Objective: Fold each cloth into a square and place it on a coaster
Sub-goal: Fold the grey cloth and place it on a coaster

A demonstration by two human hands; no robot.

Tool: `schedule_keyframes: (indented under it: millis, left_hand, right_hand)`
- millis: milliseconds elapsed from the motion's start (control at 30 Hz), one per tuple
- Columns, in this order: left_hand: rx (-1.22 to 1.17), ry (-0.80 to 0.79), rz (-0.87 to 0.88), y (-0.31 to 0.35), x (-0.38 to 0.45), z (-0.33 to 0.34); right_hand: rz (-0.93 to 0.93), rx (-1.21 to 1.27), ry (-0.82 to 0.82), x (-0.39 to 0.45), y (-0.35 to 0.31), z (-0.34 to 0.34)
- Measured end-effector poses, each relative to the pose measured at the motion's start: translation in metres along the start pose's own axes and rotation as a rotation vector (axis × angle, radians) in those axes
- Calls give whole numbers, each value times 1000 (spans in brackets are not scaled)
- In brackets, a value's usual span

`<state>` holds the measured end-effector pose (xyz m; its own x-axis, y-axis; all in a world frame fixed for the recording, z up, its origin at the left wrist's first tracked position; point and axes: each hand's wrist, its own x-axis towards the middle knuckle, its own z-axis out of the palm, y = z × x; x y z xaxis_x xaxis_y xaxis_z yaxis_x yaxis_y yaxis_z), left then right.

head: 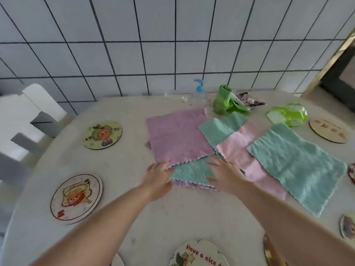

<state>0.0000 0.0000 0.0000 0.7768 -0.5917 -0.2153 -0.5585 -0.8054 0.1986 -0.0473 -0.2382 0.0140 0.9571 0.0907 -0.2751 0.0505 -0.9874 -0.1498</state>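
Note:
Several fleecy cloths overlap on the round table (119, 217). A purple cloth (176, 135) lies flat in the middle. Just below it sits a teal cloth (192, 172) on a purple layer (192, 185). My left hand (159, 174) rests with spread fingers on the left edge of this teal cloth. My right hand (224, 172) lies flat on its right edge. To the right are a pink cloth (242, 150), a second teal cloth (221, 127) behind it and a large teal cloth (299, 166). Round picture coasters lie at the left (102, 134), lower left (76, 198) and near edge (197, 254).
A plain wooden coaster (329, 131) lies at the far right, more coasters peek in at the right edge (347, 227). At the back stand a blue-capped bottle (198, 89), a green bag roll (223, 101) and a green wipes pack (288, 114). A white chair (28, 120) is at left.

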Motion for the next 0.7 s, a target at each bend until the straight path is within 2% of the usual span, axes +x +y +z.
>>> schedule_keyframes:
  millis: [100,233,333,533,700]
  left_hand:
    - [15,-51,-55,10,15,10]
    - [59,-124,-128,8,28,24]
    - [51,-115,-178,7,31,29]
    - [-62,-8,-291,2,37,22]
    - [-120,218,-264,-7,47,-31]
  right_hand:
    - [-100,0,-9,22,17,9]
    - [-111,-13,-70,43,27,13]
    - [-79,-17,-90,51,30,12]
    - [-41,62,-36,50,25,-6]
    - [-28,73,71,51,18,-55]
